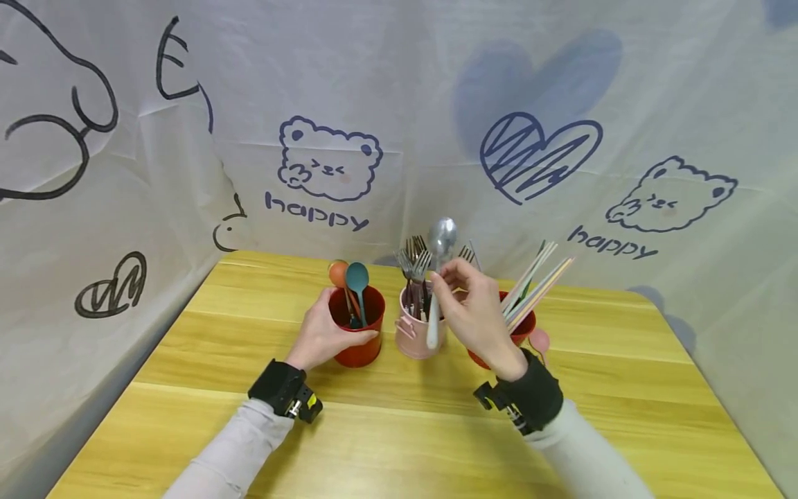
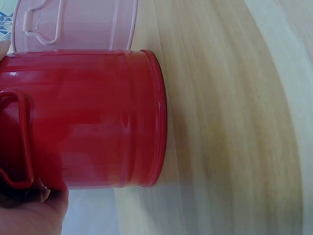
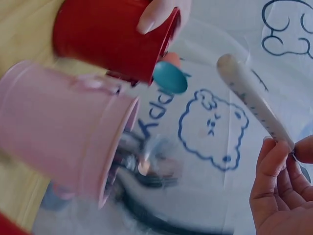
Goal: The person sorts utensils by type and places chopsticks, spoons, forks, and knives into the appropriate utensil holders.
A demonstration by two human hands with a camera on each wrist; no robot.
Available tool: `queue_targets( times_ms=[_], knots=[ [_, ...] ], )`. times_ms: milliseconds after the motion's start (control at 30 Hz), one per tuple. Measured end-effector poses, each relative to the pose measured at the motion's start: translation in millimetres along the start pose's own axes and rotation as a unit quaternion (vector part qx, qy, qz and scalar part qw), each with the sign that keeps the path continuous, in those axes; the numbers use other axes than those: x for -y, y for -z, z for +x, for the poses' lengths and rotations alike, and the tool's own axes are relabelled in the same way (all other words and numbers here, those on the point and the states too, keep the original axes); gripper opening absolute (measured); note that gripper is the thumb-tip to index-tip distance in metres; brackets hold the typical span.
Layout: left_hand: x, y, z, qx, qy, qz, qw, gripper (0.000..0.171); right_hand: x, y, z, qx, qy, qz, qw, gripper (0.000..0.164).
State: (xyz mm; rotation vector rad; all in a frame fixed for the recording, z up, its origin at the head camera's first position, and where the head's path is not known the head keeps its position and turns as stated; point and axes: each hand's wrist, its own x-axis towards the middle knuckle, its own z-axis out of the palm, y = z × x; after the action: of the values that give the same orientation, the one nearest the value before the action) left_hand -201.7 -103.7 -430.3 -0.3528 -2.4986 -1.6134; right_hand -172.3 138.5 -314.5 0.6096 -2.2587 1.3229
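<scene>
— So what have you got hold of?

— My right hand (image 1: 476,315) pinches a white-handled spoon (image 1: 438,277) upright above the pink cup (image 1: 416,334); my left hand (image 1: 324,337) wraps the red cup (image 1: 358,326) at nine o'clock.

— What's the risk?

— I'd say the handle could snag the forks (image 1: 414,267) and tip the pink cup.

— And the cups?

— Teal spoon (image 1: 358,281) in mine; straws (image 1: 533,284) at three o'clock.
</scene>
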Motion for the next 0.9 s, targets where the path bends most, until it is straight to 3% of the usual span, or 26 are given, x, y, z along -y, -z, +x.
queue_targets(
  times_ms=[200,300,633,900],
  knots=[
    [-0.1,0.2,0.4,0.002,-0.002,0.007,1.0,0.082,3.6,-34.3,15.4,-0.003,0.07,-0.001,0.998,0.009],
    [-0.2,0.0,0.1,0.002,0.002,0.006,1.0,0.082,5.7,-51.6,21.5,0.001,0.084,-0.004,0.996,0.01],
    [-0.5,0.4,0.7,0.001,0.014,0.008,0.9999,0.083,1.5,-86.5,33.9,-0.004,0.055,-0.008,0.998,0.007],
    [-6.6,0.9,-1.3,-0.002,0.011,0.004,0.9999,0.081,-17.0,-108.2,25.8,0.039,0.023,-0.046,0.998,0.011]
  ],
)
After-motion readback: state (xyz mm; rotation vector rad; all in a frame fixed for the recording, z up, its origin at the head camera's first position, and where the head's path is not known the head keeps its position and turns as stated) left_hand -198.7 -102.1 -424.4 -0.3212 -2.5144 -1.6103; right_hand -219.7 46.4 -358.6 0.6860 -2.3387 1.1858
